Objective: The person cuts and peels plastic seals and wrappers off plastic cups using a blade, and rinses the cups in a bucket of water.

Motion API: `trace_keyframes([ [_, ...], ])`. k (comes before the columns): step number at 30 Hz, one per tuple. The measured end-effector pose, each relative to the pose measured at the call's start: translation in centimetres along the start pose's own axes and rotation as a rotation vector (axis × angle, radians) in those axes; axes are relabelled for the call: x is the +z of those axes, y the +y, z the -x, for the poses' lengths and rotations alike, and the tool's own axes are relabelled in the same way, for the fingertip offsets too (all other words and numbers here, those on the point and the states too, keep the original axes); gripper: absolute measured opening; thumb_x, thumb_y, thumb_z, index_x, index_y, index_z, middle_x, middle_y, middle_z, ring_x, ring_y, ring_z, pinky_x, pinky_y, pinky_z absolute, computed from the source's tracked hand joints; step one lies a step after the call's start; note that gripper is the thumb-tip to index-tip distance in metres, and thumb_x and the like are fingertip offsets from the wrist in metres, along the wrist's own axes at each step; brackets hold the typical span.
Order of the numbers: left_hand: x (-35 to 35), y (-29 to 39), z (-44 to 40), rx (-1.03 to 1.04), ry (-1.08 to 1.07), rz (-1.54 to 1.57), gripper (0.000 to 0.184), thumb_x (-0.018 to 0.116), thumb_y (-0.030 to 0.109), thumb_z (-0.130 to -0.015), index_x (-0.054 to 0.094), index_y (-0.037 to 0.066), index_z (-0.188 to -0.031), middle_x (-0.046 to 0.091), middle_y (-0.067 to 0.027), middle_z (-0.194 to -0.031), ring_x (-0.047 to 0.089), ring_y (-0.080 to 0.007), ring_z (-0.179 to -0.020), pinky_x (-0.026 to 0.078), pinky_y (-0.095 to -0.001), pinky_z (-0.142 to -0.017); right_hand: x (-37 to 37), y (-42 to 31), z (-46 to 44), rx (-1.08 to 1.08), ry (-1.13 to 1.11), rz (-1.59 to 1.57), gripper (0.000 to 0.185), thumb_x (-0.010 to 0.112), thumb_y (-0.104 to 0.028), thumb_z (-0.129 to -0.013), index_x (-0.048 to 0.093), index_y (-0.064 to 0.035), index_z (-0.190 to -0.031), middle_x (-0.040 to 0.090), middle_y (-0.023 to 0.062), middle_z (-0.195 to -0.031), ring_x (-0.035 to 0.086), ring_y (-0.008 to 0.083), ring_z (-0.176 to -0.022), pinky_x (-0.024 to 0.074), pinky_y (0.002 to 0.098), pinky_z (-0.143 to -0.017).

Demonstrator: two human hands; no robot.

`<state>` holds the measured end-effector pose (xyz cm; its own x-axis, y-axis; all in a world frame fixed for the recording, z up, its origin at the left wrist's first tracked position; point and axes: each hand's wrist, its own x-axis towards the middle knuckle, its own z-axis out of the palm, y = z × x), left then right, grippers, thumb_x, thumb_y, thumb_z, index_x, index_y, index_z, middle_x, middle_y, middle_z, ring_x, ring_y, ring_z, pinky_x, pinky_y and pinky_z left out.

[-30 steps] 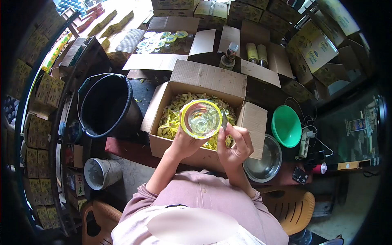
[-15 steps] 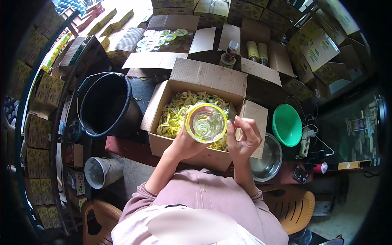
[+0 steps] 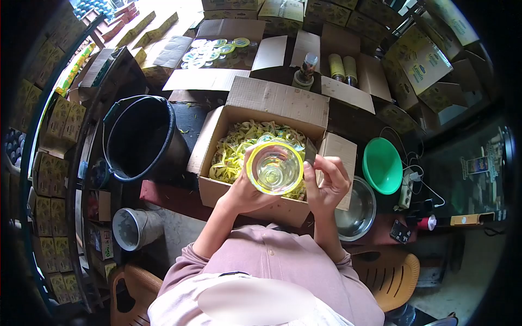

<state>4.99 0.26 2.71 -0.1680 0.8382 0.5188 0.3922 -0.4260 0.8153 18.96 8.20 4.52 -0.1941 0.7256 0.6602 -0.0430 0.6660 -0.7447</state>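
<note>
My left hand (image 3: 243,191) is wrapped round a clear plastic cup (image 3: 274,168), its round yellow rim facing up toward me. The inside of the cup shows down to its bottom. Just right of the rim, my right hand (image 3: 329,183) pinches a thin, dark flat blade (image 3: 310,152) between thumb and fingers; its tip points away from me. Beneath both hands stands an open cardboard box (image 3: 217,190), filled with yellow-green printed plastic strips (image 3: 231,149).
A black bucket (image 3: 173,141) stands left of the box, and a grey pail (image 3: 136,231) is lower down. On the right are a green bowl (image 3: 380,165) and a metal basin (image 3: 361,209). Behind, an open carton holds round cup lids (image 3: 212,51); two jars (image 3: 342,70) stand in another.
The cup has come slightly lower and its rim has tilted a little. My right hand stays beside it with the blade, almost unmoved.
</note>
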Motion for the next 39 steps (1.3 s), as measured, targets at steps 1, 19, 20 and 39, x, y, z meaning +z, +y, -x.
trace_keyframes([
  [1, 0.1, -0.3, 0.2, -0.010, 0.025, 0.034, 0.064, 0.072, 0.011, -0.063, 0.040, 0.001, -0.118, 0.044, -0.0139, -0.114, 0.044, -0.0273, -0.109, 0.033, -0.0374, -0.095, -0.1, 0.0, 0.1, -0.019, -0.020, 0.003, 0.021, 0.065, 0.007, -0.066, 0.065, -0.0024, -0.085, 0.058, 0.0076, -0.070, 0.057, 0.0156, -0.062, 0.0460, 0.0248, -0.056],
  [19, -0.4, -0.7, 0.5, 0.085, -0.089, -0.102, 0.071, 0.072, 0.014, -0.062, 0.037, 0.002, -0.123, 0.040, -0.0143, -0.118, 0.041, -0.0282, -0.112, 0.032, -0.0371, -0.097, 0.3, 0.0, -0.3, -0.162, -0.063, 0.118, 0.027, 0.066, 0.008, -0.062, 0.065, -0.0036, -0.087, 0.060, 0.0075, -0.072, 0.059, 0.0168, -0.064, 0.0488, 0.0258, -0.059],
  [20, -0.4, -0.8, 0.6, 0.086, -0.095, -0.072, 0.071, 0.072, 0.015, -0.062, 0.037, 0.001, -0.123, 0.040, -0.0143, -0.118, 0.041, -0.0279, -0.113, 0.032, -0.0369, -0.097, 0.2, 0.1, -0.4, -0.139, -0.082, 0.082, 0.027, 0.066, 0.008, -0.062, 0.065, -0.0032, -0.087, 0.060, 0.0076, -0.072, 0.059, 0.0165, -0.064, 0.0484, 0.0255, -0.059],
  [39, -1.0, -1.6, 0.6, -0.126, -0.196, 0.107, 0.072, 0.071, 0.021, -0.058, 0.040, 0.001, -0.121, 0.043, -0.0157, -0.117, 0.039, -0.0306, -0.115, 0.028, -0.0381, -0.100, -0.5, 0.2, -0.2, -0.143, -0.115, 0.074, 0.025, 0.065, 0.008, -0.064, 0.065, -0.0026, -0.087, 0.059, 0.0083, -0.071, 0.059, 0.0168, -0.064, 0.0476, 0.0253, -0.058],
])
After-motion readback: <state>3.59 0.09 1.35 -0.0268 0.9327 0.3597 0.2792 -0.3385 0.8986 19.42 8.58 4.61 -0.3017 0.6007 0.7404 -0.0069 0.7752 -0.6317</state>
